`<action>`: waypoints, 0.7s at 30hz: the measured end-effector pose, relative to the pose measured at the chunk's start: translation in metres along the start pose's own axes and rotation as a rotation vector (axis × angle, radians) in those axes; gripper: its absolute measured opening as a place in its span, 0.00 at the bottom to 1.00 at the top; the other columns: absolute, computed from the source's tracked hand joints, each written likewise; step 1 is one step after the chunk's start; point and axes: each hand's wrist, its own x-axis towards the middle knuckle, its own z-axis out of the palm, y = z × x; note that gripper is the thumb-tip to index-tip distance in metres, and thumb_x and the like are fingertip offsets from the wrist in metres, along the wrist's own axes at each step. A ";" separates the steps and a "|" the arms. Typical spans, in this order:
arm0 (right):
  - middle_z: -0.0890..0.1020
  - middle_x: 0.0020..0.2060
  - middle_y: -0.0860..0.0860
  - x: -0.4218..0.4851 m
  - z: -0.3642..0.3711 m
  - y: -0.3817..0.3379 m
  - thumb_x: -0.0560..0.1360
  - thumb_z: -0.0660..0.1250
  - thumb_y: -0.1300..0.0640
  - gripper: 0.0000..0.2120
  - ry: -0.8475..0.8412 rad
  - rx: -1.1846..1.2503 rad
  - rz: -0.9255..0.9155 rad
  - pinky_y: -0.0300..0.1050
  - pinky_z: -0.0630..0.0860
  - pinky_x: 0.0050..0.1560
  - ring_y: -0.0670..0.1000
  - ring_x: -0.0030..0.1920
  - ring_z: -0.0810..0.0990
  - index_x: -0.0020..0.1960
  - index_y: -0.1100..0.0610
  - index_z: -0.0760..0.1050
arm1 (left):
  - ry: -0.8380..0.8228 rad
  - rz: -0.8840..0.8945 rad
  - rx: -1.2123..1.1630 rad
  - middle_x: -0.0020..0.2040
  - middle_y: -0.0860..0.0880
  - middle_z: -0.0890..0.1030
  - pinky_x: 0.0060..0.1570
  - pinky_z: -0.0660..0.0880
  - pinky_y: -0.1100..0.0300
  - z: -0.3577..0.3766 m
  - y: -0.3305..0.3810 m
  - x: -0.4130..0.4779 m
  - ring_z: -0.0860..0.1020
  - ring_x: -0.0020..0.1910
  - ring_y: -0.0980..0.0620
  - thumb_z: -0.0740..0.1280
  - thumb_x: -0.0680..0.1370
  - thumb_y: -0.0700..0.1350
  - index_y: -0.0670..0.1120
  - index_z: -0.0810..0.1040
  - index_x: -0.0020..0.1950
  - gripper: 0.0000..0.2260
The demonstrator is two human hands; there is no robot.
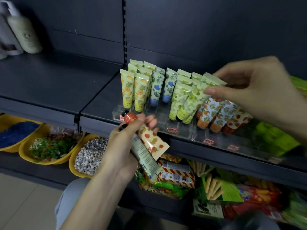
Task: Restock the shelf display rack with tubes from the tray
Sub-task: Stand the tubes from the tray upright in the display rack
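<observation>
Head view, sole view.

Item: display rack [179, 128], clear plastic, stepped, at the front edge of a dark shelf [49, 83]. Tubes stand cap-down in rows sorted by print, so each row shows one kind: pineapple tubes [132, 90], blue-flower tubes [159, 88], then lime, orange and strawberry prints.

Item: right hand [259, 90], thumb and fingers pinching the crimped end of a lime-print tube [196, 97]. The tube is tilted, cap low, at the front of the lime row. It is probably gripped by the flat end so the cap can drop into a slot.

Item: left hand [126, 143], below the shelf edge, fingers curled round a strawberry-print tube [152, 140] with a red cap and a second tube [144, 156] showing its printed back. These are likely stock waiting their turn.

Below: snack packets [174, 176] and yellow bowls [49, 146].

Not made out: the supply tray, the price-label text, and whether the lime tube's cap is seated. The right edge of the frame is blurred.
</observation>
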 end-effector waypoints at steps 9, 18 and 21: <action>0.81 0.36 0.45 0.002 0.040 0.005 0.70 0.74 0.51 0.06 -0.011 -0.164 0.029 0.37 0.76 0.45 0.40 0.40 0.79 0.45 0.51 0.83 | -0.058 0.007 0.030 0.49 0.43 0.85 0.48 0.81 0.57 -0.002 -0.003 -0.002 0.85 0.46 0.50 0.68 0.73 0.40 0.41 0.79 0.59 0.15; 0.76 0.34 0.45 0.010 0.052 0.010 0.71 0.73 0.52 0.13 -0.045 -0.187 0.055 0.33 0.71 0.42 0.46 0.42 0.80 0.53 0.56 0.82 | -0.021 -0.088 0.066 0.48 0.42 0.86 0.56 0.77 0.53 -0.007 -0.001 -0.006 0.85 0.45 0.50 0.69 0.71 0.41 0.39 0.81 0.53 0.12; 0.77 0.37 0.47 0.014 0.053 0.009 0.71 0.74 0.51 0.15 -0.049 -0.195 0.052 0.30 0.69 0.42 0.45 0.44 0.79 0.55 0.56 0.81 | -0.022 -0.113 0.071 0.50 0.43 0.85 0.57 0.76 0.53 -0.006 -0.003 -0.005 0.84 0.50 0.49 0.68 0.74 0.40 0.40 0.80 0.55 0.11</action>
